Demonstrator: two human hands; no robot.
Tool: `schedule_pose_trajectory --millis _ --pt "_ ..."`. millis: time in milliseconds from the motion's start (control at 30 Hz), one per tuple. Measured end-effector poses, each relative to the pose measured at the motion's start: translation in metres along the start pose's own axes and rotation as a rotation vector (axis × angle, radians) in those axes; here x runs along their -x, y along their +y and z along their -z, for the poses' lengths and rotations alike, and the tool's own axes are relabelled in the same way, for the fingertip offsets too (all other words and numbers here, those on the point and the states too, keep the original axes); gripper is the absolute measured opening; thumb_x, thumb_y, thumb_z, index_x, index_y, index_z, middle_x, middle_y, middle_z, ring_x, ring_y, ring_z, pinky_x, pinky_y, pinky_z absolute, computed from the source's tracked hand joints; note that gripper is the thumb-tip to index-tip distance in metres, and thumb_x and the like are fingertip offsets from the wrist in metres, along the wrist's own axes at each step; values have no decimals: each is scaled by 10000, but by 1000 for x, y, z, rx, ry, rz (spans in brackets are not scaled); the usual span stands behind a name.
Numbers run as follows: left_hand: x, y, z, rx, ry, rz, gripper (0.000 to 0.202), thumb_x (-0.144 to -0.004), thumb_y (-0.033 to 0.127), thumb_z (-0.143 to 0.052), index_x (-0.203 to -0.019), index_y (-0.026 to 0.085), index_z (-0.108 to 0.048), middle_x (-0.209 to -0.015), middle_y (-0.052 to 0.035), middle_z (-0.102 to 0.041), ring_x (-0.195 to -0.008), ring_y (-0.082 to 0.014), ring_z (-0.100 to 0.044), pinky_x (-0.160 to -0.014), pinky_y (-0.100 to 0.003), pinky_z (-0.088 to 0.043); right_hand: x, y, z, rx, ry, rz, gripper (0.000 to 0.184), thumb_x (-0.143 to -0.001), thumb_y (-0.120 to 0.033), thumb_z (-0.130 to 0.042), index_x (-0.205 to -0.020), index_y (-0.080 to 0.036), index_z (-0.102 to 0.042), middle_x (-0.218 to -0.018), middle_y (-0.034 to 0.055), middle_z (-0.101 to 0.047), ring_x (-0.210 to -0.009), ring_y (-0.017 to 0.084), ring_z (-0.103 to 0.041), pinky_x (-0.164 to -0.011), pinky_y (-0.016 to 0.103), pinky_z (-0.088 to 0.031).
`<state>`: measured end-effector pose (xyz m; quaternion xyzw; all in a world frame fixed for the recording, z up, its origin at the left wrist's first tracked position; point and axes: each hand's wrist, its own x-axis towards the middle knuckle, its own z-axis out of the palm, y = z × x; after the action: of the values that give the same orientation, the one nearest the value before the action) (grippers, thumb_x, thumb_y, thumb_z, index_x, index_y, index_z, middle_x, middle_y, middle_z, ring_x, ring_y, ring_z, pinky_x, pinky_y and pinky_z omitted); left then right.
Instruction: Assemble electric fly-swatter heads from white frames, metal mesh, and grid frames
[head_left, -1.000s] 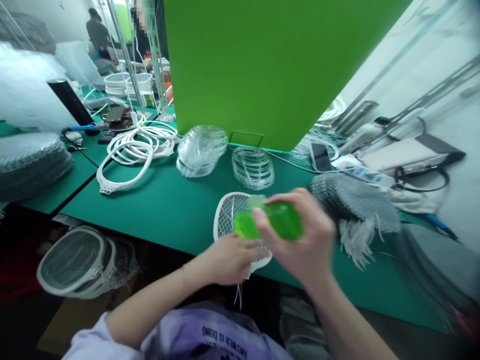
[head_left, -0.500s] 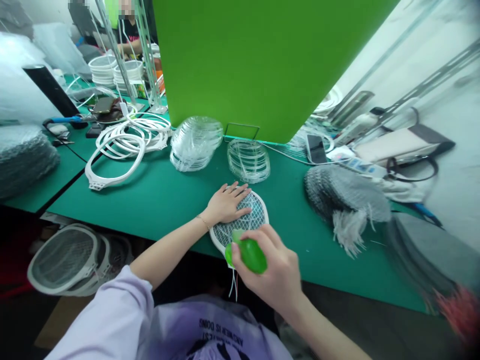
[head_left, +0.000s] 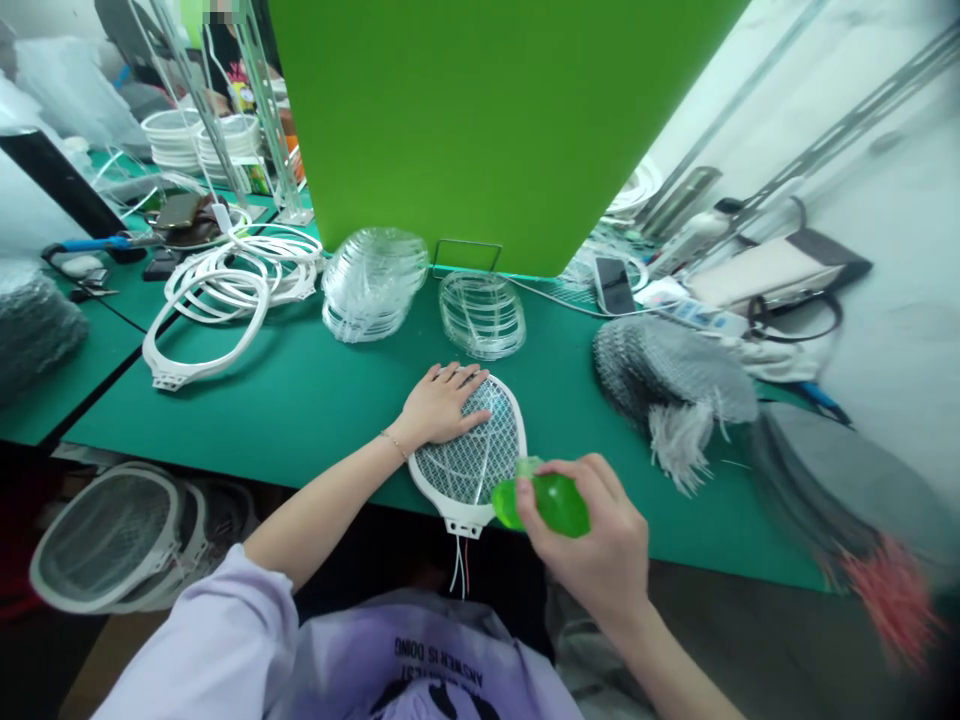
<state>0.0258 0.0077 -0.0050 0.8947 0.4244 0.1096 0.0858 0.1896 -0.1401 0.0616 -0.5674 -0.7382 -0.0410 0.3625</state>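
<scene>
A white oval mesh racket head [head_left: 471, 462], like that of an electric fly swatter, lies flat at the front edge of the green table. Thin white and red wires [head_left: 460, 568] hang from its lower end. My left hand [head_left: 442, 405] rests on the upper left of the mesh with its fingers spread. In my right hand [head_left: 596, 525], the fingers wrap around a green translucent object [head_left: 559, 502], rounded like a small bottle; its exact kind is unclear. It is held over the lower right rim of the racket head.
Clear oval rings [head_left: 375, 285] and a smaller stack [head_left: 482, 315] lie behind the racket head. White oval frames [head_left: 208, 325] pile at left, grey mesh sheets [head_left: 675, 365] at right. A green panel [head_left: 480, 130] stands at the back. Finished-looking mesh frames [head_left: 112, 535] sit below the table, left.
My right hand has moved right with the green object, uncovering the racket head's lower end. My left hand stays on the mesh. The whole view has shifted slightly.
</scene>
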Motion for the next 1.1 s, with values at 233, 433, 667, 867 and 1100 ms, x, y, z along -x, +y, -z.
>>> schedule_pose_trajectory --millis 233,433,667,867,1100 --pt "0 1 3 -14 5 -9 696 -999 622 -292 -1568 221 -277 -1584 -87 -381 -1438 -320 -333 -1167 -477 -214 -15 40 -10 65 86 -101 139 -857 -347 -611 -829 -213 -586 -790 31 -608 -697 178 -603 -597 272 -438" --pt "-1 2 5 -18 -7 -9 697 -998 629 -285 -1572 234 -273 -1588 -90 -375 -1440 -329 -336 -1161 -493 -231 -44 63 -18 37 46 -185 189 -847 -399 -597 -820 -213 -581 -837 44 -622 -770 203 -621 -656 295 -443" --pt "-3 3 6 -15 -9 -10 707 -996 636 -288 -1581 240 -249 -1608 -63 -344 -1481 -310 -282 -1187 -503 -220 -91 84 -46 148 -31 -291 207 -824 -417 -589 -878 -221 -625 -954 65 -651 -795 221 -615 -626 293 -406" --pt "13 5 43 80 235 251 595 -1024 533 -315 -1528 222 -370 -1609 -51 -341 -1519 -279 -198 -1218 -509 -190 -179 166 -70 298 27 -556 404 -822 -437 -609 -1096 -141 -627 -1169 175 -595 -898 282 -612 -726 368 -427" --pt "58 -16 49 207 182 500 522 -962 497 -472 -1344 157 -580 -1488 -126 -508 -1459 -324 -340 -1171 -486 -326 -158 164 -67 306 74 -429 635 -856 -590 -569 -1263 -103 -563 -1227 235 -534 -998 321 -585 -728 384 -438"
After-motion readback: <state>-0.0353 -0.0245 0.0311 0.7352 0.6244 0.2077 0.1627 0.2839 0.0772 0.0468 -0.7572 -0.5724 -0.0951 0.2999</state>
